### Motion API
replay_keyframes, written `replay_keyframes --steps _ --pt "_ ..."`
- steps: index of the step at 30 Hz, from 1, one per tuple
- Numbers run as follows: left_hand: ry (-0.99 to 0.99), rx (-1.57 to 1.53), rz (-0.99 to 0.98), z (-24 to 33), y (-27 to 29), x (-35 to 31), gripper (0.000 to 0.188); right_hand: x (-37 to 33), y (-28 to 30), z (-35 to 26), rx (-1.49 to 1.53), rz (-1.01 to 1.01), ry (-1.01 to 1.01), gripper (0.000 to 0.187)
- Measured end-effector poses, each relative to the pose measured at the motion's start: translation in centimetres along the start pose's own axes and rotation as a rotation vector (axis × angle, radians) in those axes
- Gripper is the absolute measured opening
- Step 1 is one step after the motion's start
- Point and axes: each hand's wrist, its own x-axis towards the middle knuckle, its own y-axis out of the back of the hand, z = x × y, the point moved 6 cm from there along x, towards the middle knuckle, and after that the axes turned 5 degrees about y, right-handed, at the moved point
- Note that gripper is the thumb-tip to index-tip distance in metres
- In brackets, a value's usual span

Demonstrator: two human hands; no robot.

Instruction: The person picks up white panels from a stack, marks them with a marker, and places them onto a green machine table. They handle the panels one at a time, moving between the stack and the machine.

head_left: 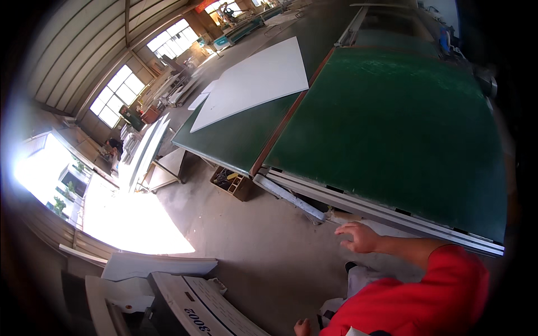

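My right hand (pixel 360 237) is held out in the air near the edge of a large green-topped table (pixel 392 134), its fingers apart and slightly curled with nothing in them. A pale rail (pixel 291 197) at the table's corner is the nearest thing beyond its fingertips. Only a small part of my left hand (pixel 302 327) shows at the bottom edge, beside my red shirt; its fingers are too cut off to read. A large white panel (pixel 258 81) lies at an angle on the green surface farther off, touched by neither hand.
A white machine housing (pixel 196 308) stands at the lower left, with a white board (pixel 162 266) behind it. Under the table's corner sits an open box (pixel 238 187) of tools. Long white boards (pixel 148 151) rest on a low stand; a person (pixel 115 147) is in the far left background.
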Motion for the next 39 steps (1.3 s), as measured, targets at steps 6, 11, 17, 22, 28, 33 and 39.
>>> replay_keyframes --steps 6,11,17,22,28,33,39 --pt "-0.063 0.027 -0.141 -0.5 3.9 16.8 0.053 12.0 -4.7 -3.0 0.025 -0.058 0.027 0.039" --pt "-0.167 0.087 -0.363 -3.4 2.9 32.2 0.053 15.3 -6.6 -0.8 -0.074 0.184 -0.215 0.04" --pt "-0.166 0.246 -0.465 -11.3 6.3 55.2 0.054 15.7 -13.8 -5.3 -0.097 0.298 -0.454 0.041" --pt "-0.074 0.345 -0.269 -10.9 13.4 74.0 0.05 14.5 -17.5 -8.6 -0.072 0.326 -0.536 0.039" --pt "0.018 0.208 -0.378 -7.1 7.7 69.6 0.06 7.9 -17.7 -11.9 -0.118 0.535 -0.632 0.038" --pt "-0.418 0.432 -0.576 -2.4 -2.2 50.5 0.06 -3.2 -19.3 -15.8 -0.104 0.726 -0.779 0.037" --pt "-0.77 0.73 -0.94 -2.3 -15.8 28.0 0.063 -23.1 -24.1 -17.8 -0.063 0.953 -0.917 0.037"
